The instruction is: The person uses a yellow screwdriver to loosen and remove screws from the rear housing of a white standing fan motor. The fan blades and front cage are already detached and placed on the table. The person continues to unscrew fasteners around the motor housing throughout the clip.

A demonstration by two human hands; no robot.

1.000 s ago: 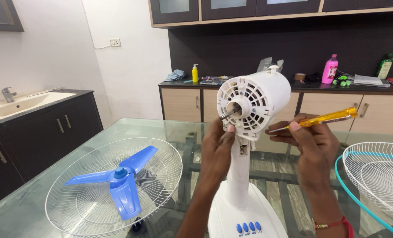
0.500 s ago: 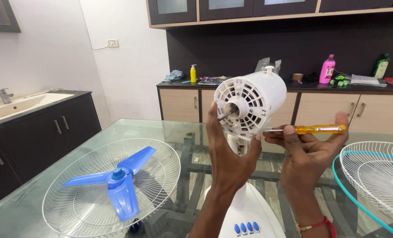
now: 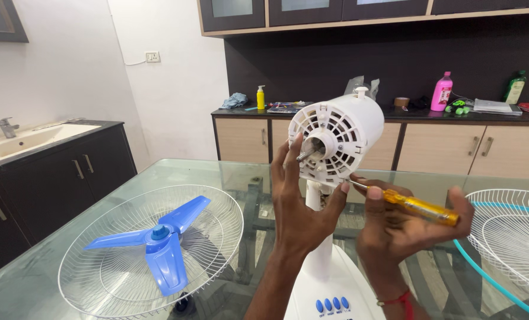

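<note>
A white pedestal fan motor housing [image 3: 341, 130] stands on its white neck above a base with blue buttons [image 3: 331, 305], on a glass table [image 3: 229, 172]. My left hand [image 3: 300, 204] rests open against the front of the housing, fingers beside the metal shaft [image 3: 308, 155]. In my right hand [image 3: 404, 228] is a yellow-handled screwdriver [image 3: 416, 207], its tip touching the lower front edge of the housing.
A white wire fan guard [image 3: 116, 278] lies at the left with a blue three-blade propeller [image 3: 158, 240] in it. Another guard with a teal rim [image 3: 507, 237] lies at the right. Behind stands a counter [image 3: 395, 112] with bottles; a sink [image 3: 21, 139] is at the left.
The screwdriver has dropped from level beside the housing to angle its tip into the lower front edge. My left hand has shifted up along the housing front.
</note>
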